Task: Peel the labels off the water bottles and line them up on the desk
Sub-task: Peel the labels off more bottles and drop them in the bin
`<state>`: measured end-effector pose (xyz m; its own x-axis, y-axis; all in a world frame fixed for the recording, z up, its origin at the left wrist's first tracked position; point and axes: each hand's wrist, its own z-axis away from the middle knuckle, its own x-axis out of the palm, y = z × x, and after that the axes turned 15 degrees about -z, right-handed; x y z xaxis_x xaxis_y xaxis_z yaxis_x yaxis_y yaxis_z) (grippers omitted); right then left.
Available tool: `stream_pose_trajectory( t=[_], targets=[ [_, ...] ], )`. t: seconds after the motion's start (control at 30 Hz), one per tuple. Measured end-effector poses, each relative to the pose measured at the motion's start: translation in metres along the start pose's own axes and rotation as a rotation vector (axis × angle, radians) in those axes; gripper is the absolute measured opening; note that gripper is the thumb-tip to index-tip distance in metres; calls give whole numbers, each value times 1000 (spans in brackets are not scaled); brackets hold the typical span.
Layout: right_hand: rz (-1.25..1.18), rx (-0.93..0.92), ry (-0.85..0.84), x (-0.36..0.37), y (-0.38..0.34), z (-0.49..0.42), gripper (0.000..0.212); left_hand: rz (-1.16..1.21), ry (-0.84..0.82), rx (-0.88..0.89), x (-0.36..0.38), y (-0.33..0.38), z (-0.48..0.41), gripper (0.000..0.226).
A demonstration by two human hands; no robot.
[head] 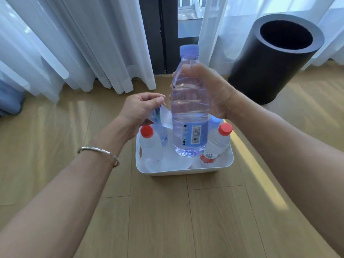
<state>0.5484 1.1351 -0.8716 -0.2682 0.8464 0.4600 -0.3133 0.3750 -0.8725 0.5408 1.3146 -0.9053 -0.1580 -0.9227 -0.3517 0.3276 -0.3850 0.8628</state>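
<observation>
Hands first. My right hand [206, 90] is wrapped around the upper body of the blue-capped bottle [188, 101], thumb across the shoulder and the fingers curled behind it, holding it upright in the air above the white tub [186, 171]. My left hand [141, 108] is pinched closed on the free end of the label [162, 118], thumb against the curled fingers, with the strip pulled out to the left of the bottle. The rest of the label is on the lower body, barcode facing me.

Handling, as I judge it: the bottle looks full, so it has real weight and resists the pull well. Its thin ribbed wall will dent if squeezed hard; the high grip near the shoulder, where the plastic is stiffer, seems right. The label is a flimsy film, light and liable to tear if yanked sideways. I would hold it close to the peel line and draw it around the body.

Outward: two red-capped bottles stand in the tub, one left [149, 144], one right [216, 142], and another blue cap [216, 121] shows behind the held bottle. The tub sits on the wooden floor [167, 220]. A black cylindrical bin [270, 64] stands to the far right, by the white curtains [83, 43]. No counter is in view.
</observation>
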Motion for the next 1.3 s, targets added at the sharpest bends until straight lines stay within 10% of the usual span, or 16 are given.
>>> stream_pose_trajectory(
  t=[0.17,0.4,0.83,1.3],
  targets=[
    [-6,-65,27,-1,9,-2,22,-739,-78,252,19,-11,9,16],
    [-144,-115,57,-9,4,-4,34,-694,-143,215,27,-12,6,23],
    [245,-266,174,9,-1,4,9,-869,218,247,34,-14,-5,26],
    [479,-174,291,-3,28,3,21,-1705,-48,312,90,-65,26,32]
  ],
)
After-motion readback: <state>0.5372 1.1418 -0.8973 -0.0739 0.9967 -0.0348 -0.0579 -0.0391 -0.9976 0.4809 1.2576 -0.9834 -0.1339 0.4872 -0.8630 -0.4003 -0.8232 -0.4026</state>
